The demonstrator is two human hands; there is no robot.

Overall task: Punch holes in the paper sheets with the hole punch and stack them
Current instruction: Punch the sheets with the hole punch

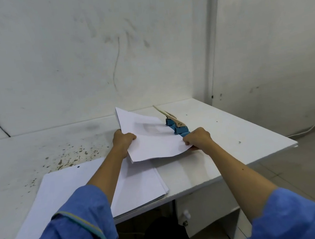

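head view: no brand, label or readable writing shows on any thing here. the left hand (123, 140) pinches the left edge of a thin bundle of paper sheets (150, 137), thumb on top and the other fingers hidden under the paper. the right hand (198, 137) pinches the near right corner of the same bundle in the same way, fingers curled. the bundle is held a little above the white table (220, 124), and its far right edge reaches the blue hole punch (177, 127); if the edge is inside the slot, i cannot tell, because the paper covers that part. the punch stands on the table with its pale lever raised and pointing away. a faint grey mark shows through the top sheet, too blurred to read. near the person lies a stack of sheets (67, 187) flat on the table, one punched hole seen at its far edge; the left arm and blue sleeve (81, 219) hide part of it, and its near left corner is hard to make out
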